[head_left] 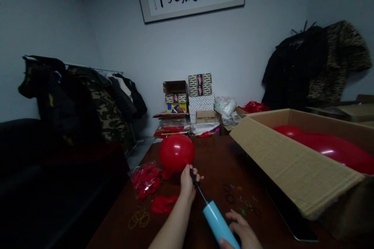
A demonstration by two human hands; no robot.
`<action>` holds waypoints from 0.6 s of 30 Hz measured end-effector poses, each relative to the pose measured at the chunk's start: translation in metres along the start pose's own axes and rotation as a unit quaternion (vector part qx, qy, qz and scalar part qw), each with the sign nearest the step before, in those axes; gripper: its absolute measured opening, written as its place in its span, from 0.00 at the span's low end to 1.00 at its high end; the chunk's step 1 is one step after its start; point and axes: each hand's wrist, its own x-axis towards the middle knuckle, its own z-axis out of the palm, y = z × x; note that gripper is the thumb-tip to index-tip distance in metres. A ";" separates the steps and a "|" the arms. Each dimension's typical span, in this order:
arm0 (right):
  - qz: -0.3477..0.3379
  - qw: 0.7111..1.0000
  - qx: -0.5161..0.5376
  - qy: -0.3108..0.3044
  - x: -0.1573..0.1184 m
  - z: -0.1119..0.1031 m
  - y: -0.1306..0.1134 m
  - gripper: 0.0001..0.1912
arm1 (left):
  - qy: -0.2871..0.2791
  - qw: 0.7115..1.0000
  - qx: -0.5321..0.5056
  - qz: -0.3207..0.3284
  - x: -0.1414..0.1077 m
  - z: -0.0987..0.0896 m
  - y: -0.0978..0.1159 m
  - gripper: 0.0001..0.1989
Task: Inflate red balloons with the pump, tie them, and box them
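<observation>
One round red balloon [177, 153] shows above the dark brown table [216, 155], just beyond the left hand [187, 183]; its skin is taut and glossy, with a small white highlight, and it narrows to a short neck on the near right side. The fingers of the left hand are closed around that neck, together with the black end of a pump [217, 221]; a thin metal rod joins this end to a smooth light-blue barrel, which slants toward the near right.

Fingers cover the place where neck and pump meet; the barrel's near end and the right hand [244, 230] are cut off by the bottom edge; the right hand's fingers are spread beside the barrel, its thumb by the near end, and I cannot tell whether it grips. A small red piece [167, 174] peeks out below the balloon, and whether it belongs to it is unclear; the clear bag [146, 181] on the left holds crumpled red pieces, blurred together; to the right, the wall of the cardboard box [295, 163] hides the lower parts of the large red balloons [336, 149] inside; the coloured bands [247, 204] are too dim to count.
</observation>
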 end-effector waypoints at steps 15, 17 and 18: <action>0.023 0.998 0.012 0.059 0.008 0.015 -0.008 0.21 | -0.024 0.998 0.050 0.001 -0.009 0.009 -0.022 0.19; 0.024 0.998 0.002 0.060 0.006 0.017 -0.003 0.20 | -0.016 0.999 0.047 0.009 -0.005 0.007 -0.019 0.19; 0.024 0.998 -0.003 0.057 0.004 0.018 0.001 0.20 | -0.011 0.999 0.047 0.015 -0.002 0.006 -0.017 0.19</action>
